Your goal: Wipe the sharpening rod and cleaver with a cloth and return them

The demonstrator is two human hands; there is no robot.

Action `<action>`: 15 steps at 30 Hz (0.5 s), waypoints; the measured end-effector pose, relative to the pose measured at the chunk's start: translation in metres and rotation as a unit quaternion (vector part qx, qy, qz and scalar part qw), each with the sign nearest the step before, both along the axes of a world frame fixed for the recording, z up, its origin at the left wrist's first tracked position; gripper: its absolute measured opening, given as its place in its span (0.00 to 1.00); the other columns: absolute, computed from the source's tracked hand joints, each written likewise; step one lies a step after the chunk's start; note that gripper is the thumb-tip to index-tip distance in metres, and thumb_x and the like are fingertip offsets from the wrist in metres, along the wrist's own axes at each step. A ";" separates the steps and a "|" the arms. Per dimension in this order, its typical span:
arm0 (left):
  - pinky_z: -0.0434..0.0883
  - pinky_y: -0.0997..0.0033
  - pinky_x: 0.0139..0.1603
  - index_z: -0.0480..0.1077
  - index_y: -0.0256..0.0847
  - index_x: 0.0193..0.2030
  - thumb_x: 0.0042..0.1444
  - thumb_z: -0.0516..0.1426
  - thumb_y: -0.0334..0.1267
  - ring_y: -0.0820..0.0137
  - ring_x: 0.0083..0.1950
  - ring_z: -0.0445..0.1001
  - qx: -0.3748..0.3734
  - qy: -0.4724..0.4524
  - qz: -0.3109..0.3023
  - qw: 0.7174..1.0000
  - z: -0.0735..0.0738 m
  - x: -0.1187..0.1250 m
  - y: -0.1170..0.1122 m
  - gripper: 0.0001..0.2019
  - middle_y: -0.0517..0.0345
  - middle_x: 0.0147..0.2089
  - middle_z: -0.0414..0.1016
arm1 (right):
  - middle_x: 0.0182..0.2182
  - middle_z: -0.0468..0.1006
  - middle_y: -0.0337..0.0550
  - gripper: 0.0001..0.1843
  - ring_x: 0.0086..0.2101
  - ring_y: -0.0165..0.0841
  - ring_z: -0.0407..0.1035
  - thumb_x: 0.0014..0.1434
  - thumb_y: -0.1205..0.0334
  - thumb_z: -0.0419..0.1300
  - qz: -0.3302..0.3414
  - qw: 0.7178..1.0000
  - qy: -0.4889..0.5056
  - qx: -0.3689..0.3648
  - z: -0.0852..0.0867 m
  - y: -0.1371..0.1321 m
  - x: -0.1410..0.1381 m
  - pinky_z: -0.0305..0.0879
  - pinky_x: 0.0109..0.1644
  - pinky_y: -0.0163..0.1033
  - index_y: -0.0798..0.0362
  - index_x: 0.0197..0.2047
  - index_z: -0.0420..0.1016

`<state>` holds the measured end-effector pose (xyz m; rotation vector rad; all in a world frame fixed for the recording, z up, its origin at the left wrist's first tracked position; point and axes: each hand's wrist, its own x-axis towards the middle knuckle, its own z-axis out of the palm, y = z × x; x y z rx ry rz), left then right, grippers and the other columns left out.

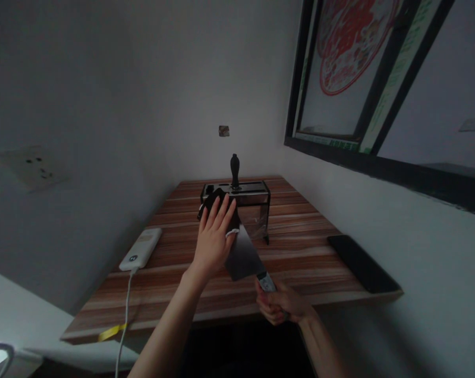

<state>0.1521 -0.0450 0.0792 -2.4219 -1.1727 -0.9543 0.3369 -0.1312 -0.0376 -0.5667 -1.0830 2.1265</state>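
Observation:
My right hand (280,305) is closed round the handle of a cleaver (243,254), whose broad blade slants up and to the left over the wooden table (300,247). My left hand (214,236) lies with fingers stretched out on a dark cloth (216,202), pressing it against the upper part of the blade. Just behind stands a metal knife block (253,202) with a black handle (235,170) sticking up from it.
A white power bank (141,249) with a cable lies on the table's left side. Near the right edge is a black flat phone-like slab (361,262). Walls close in on the left and back; a dark-framed window (379,105) is at right.

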 end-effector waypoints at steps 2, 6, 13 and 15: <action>0.42 0.52 0.69 0.39 0.44 0.69 0.58 0.48 0.29 0.64 0.72 0.36 0.001 0.004 0.002 1.000 -0.003 0.001 -0.003 0.33 0.57 0.71 0.41 | 0.12 0.55 0.22 0.20 0.11 0.18 0.43 0.51 0.55 0.65 0.002 1.000 0.003 -0.003 0.000 0.000 0.000 0.41 0.14 0.24 0.49 0.33 0.55; 0.42 0.52 0.69 0.41 0.43 0.69 0.58 0.49 0.30 0.63 0.72 0.36 -0.012 0.024 -0.011 1.000 -0.013 0.006 -0.011 0.33 0.57 0.71 0.41 | 0.11 0.56 0.22 0.19 0.11 0.18 0.43 0.51 0.55 0.65 0.001 1.000 0.018 -0.003 0.000 -0.001 0.000 0.41 0.14 0.24 0.49 0.33 0.56; 0.44 0.50 0.68 0.39 0.44 0.69 0.57 0.49 0.30 0.62 0.71 0.37 -0.041 0.042 -0.041 0.997 -0.033 0.012 -0.029 0.35 0.58 0.71 0.42 | 0.11 0.56 0.22 0.19 0.11 0.18 0.43 0.50 0.54 0.66 -0.012 1.000 0.014 -0.011 0.000 0.001 0.000 0.40 0.14 0.25 0.49 0.33 0.57; 0.44 0.50 0.68 0.39 0.45 0.69 0.57 0.50 0.29 0.62 0.71 0.38 -0.050 0.053 -0.051 0.996 -0.038 0.012 -0.033 0.35 0.59 0.71 0.43 | 0.11 0.56 0.22 0.19 0.10 0.18 0.43 0.49 0.54 0.66 -0.011 1.000 0.015 -0.020 0.001 0.001 0.000 0.39 0.14 0.25 0.49 0.33 0.57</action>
